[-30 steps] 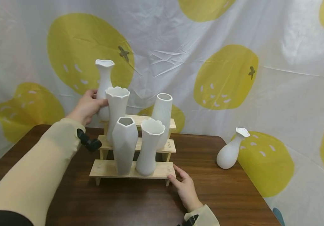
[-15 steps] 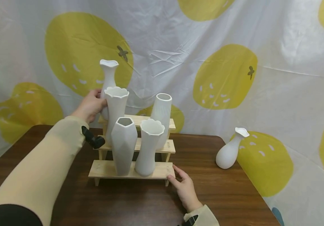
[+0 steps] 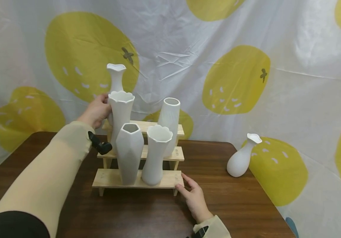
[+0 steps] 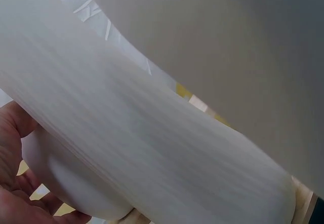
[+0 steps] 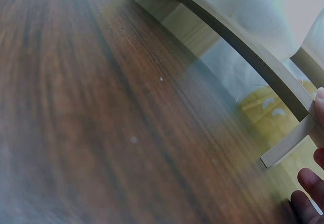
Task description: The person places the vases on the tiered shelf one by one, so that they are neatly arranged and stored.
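Note:
In the head view, my left hand (image 3: 96, 111) holds a white vase with a wavy flared rim (image 3: 116, 77) at the left of the top tier. The left wrist view has its round body (image 4: 76, 178) between thumb and fingers; whether its base touches the board is hidden. Just in front stands a scalloped-rim vase (image 3: 122, 110) on the middle tier. My right hand (image 3: 196, 201) grips the right end of the bottom tier of a three-step wooden stand (image 3: 109, 177), thumb at its front corner. Lower fingers (image 5: 311, 181) are off the wood in the right wrist view.
A faceted vase (image 3: 130, 155) and a narrow-waisted scalloped vase (image 3: 156, 158) share the bottom tier. Behind them rises a tapered vase (image 3: 170, 122). One slanted-neck vase (image 3: 240, 162) stands at the right of the dark table (image 3: 218, 195), before a fruit-print cloth (image 3: 301, 99).
My left hand has carried the flared vase a little to the right, behind the middle-tier scalloped vase, and slightly down. My right hand has stayed at the stand's corner.

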Motion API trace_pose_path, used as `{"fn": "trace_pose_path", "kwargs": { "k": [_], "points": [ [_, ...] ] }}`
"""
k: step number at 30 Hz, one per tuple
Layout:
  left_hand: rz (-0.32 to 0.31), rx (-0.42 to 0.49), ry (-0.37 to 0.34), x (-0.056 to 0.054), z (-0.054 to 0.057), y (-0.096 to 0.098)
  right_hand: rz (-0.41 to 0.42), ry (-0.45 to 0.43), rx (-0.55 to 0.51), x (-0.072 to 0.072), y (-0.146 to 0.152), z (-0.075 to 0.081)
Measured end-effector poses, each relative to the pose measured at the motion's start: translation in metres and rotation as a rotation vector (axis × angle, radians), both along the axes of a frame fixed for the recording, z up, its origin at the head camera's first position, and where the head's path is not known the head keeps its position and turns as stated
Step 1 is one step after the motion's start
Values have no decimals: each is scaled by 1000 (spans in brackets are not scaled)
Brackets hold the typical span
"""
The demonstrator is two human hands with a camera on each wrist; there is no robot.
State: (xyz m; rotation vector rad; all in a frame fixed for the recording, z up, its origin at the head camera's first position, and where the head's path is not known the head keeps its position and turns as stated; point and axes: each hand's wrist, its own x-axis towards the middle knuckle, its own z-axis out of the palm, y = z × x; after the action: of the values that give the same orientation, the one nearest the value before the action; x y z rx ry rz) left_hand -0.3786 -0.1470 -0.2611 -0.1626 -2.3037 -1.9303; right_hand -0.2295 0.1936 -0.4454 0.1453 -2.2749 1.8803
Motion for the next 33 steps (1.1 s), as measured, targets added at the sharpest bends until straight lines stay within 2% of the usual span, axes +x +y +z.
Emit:
{"fn": "trace_pose_path", "kwargs": {
  "k": [7,10,13,17,24,26,30,33],
  "points": [
    [-11,13,-8,-3,-3,-1,-5,-24,-19,-16,8,-24],
    [-16,11,-14,-4,-3,-2,-9,-22,-9,-19,9,-28],
    [-23,7,-19,-5,-2,-1,-13,-20,-21,-17,9,-26],
    [-40,12,-34,-5,-1,1,-11,-25,-14,-8,4,-11],
    [-73,70,-66,-4,-1,3,-11,-22,-5,-5,2,-5],
    [-78,71,-61,-4,-2,4,-9,-18,1,1,-1,3],
    [-99,86,-38,-5,-7,1,-7,-17,1,0,0,1],
    [-105,91,-27,-5,-12,-4,-6,-26,-15,-7,4,-8]
  ]
}}
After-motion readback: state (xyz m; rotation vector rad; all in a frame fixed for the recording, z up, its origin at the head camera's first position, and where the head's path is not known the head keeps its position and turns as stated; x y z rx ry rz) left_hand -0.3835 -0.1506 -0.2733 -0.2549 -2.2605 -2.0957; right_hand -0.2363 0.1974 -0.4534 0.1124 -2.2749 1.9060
